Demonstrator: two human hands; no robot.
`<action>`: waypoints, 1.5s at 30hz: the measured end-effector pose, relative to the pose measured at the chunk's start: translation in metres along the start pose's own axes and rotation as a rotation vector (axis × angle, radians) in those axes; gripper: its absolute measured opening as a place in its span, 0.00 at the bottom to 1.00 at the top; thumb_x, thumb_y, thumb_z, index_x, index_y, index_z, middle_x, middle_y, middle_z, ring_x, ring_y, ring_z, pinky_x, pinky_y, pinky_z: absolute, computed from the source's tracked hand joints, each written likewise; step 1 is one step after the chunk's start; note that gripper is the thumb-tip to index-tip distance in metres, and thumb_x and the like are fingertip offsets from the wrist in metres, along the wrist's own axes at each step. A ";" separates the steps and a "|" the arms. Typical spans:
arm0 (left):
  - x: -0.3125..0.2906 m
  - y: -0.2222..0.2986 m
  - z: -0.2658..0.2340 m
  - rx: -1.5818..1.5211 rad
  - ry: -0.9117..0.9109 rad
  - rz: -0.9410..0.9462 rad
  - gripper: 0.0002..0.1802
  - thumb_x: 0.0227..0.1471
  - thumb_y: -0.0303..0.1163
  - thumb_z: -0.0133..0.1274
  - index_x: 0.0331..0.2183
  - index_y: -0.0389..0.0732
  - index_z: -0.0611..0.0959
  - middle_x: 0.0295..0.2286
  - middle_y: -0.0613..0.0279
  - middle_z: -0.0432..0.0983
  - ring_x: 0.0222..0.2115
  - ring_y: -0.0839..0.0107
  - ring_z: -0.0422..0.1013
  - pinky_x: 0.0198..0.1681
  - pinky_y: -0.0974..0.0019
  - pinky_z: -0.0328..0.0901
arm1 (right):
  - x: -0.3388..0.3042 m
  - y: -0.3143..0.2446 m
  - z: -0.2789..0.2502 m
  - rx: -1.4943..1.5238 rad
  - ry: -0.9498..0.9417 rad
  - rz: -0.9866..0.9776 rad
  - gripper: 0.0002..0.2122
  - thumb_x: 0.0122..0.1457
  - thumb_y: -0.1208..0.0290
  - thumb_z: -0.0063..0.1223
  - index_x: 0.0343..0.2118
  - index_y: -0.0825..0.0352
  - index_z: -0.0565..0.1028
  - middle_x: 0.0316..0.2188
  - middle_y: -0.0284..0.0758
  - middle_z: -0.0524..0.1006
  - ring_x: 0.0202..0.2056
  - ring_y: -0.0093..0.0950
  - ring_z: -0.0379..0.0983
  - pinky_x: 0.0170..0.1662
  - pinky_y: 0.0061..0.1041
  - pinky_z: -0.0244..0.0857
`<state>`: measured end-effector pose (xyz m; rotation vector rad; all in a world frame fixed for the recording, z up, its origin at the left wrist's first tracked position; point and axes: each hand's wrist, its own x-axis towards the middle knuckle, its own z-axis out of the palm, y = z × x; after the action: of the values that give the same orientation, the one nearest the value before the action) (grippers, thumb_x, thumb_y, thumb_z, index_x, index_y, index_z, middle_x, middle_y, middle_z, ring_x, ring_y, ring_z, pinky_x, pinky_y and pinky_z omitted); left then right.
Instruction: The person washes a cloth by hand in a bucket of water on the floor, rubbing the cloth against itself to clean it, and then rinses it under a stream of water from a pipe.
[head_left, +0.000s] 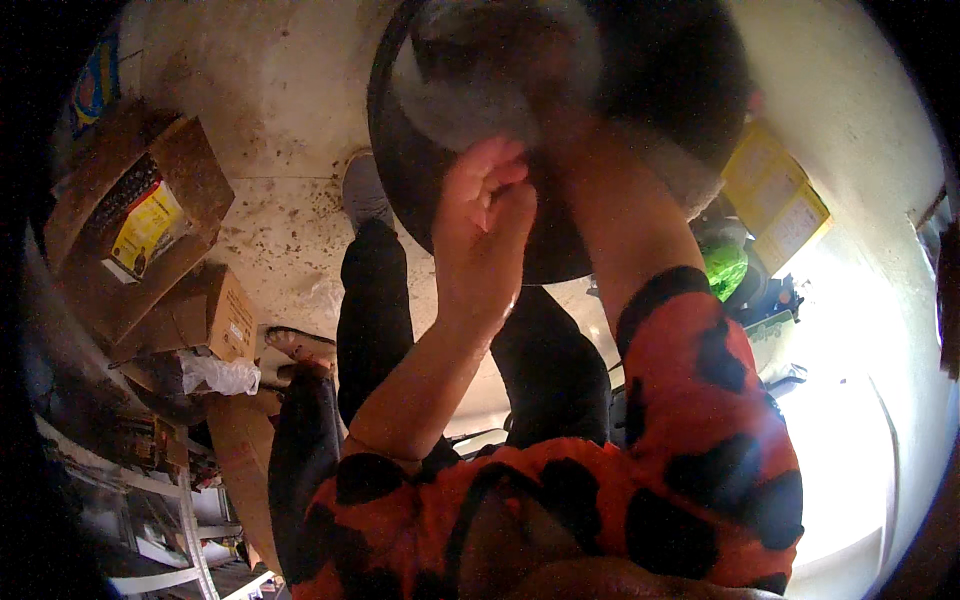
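Observation:
A large dark round thing (405, 120), like a wide pan or tub, fills the top middle in front of my knees. Inside it is a pale grey, blurred patch (455, 110) whose kind I cannot make out. My left hand (485, 200) is at its near side, fingers curled in toward the thumb; whatever they may grip is hidden. My right forearm (635, 220) reaches over the round thing from the right. Shadow and motion blur swallow my right hand (560, 110), so its fingers do not show.
At the left stand an open cardboard box (205, 175) with a yellow package (148, 230) inside and another carton (232, 315). A sandalled foot (302, 346) rests beside them. A metal frame (190, 530) lies lower left. On the right are a yellow carton (775, 200) and a green bag (725, 268).

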<state>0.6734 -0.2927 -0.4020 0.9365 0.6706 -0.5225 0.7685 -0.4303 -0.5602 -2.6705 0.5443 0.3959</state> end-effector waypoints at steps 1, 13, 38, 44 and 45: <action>0.001 0.000 0.002 0.009 0.008 -0.038 0.23 0.50 0.28 0.50 0.48 0.38 0.65 0.46 0.54 0.64 0.43 0.67 0.63 0.47 0.64 0.59 | -0.008 0.001 -0.009 0.049 0.015 -0.017 0.06 0.44 0.77 0.52 0.28 0.65 0.75 0.28 0.40 0.74 0.29 0.38 0.71 0.34 0.32 0.66; 0.057 -0.037 0.013 -0.591 0.065 -0.414 0.27 0.51 0.51 0.42 0.45 0.42 0.67 0.39 0.56 0.69 0.37 0.59 0.67 0.40 0.50 0.65 | -0.190 -0.043 -0.167 0.464 0.038 -0.352 0.08 0.37 0.84 0.49 0.23 0.67 0.72 0.28 0.42 0.71 0.31 0.40 0.69 0.33 0.31 0.66; 0.118 -0.046 -0.021 -0.404 -0.204 -0.264 0.20 0.55 0.49 0.38 0.40 0.45 0.72 0.37 0.61 0.70 0.37 0.66 0.68 0.42 0.59 0.64 | -0.127 -0.061 -0.093 0.315 0.319 -0.415 0.15 0.51 0.58 0.48 0.23 0.68 0.74 0.26 0.48 0.74 0.21 0.42 0.71 0.25 0.35 0.68; 0.090 -0.038 0.035 -0.052 0.157 -0.295 0.21 0.51 0.51 0.45 0.37 0.44 0.74 0.34 0.62 0.73 0.36 0.67 0.69 0.38 0.62 0.65 | -0.054 0.000 -0.072 -0.096 0.093 -0.013 0.18 0.51 0.55 0.46 0.17 0.67 0.75 0.16 0.43 0.74 0.18 0.39 0.73 0.21 0.37 0.69; 0.091 -0.033 0.032 -0.078 0.120 -0.299 0.21 0.51 0.51 0.44 0.37 0.43 0.75 0.34 0.62 0.73 0.36 0.67 0.69 0.38 0.61 0.65 | -0.067 -0.017 -0.082 -0.094 0.091 -0.046 0.18 0.51 0.55 0.46 0.17 0.68 0.75 0.17 0.44 0.75 0.19 0.40 0.73 0.22 0.37 0.69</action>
<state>0.7231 -0.3480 -0.4725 0.8028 0.9412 -0.7031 0.7325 -0.4292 -0.4590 -2.7971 0.5015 0.2955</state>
